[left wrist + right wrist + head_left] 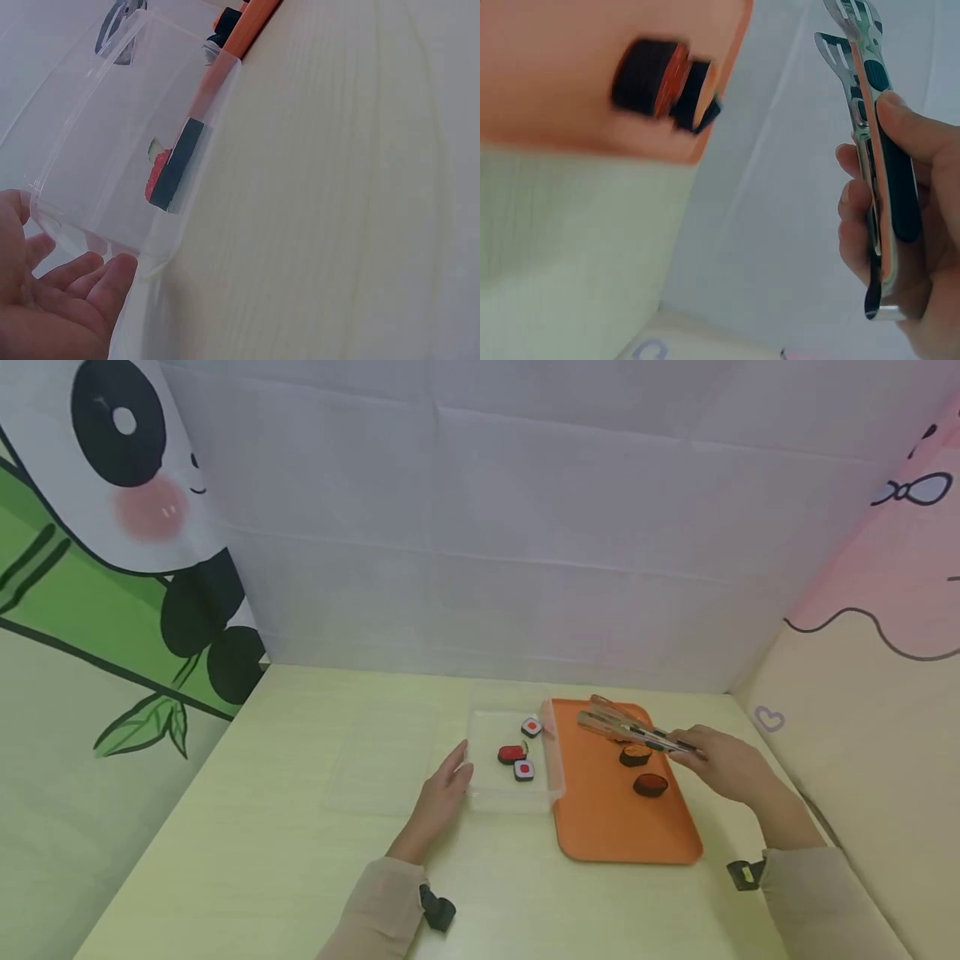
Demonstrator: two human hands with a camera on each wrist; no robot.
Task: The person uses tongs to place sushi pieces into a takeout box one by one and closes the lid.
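Observation:
My right hand grips a pair of metal tongs with dark handle pads. Their tips are slightly apart with nothing between them, over the far part of the orange tray. Under and near them sit a toy sushi piece with an orange top and one with a dark red top; another is mostly hidden by the tongs. My left hand touches the left wall of a clear plastic box, fingers relaxed. Inside lie a red-topped sushi with a green slice and two square rolls.
A clear, flat lid-like sheet lies on the pale wooden table, left of the box. The box's right edge overlaps the tray's left edge in the head view. A grey cloth wall rises behind the table.

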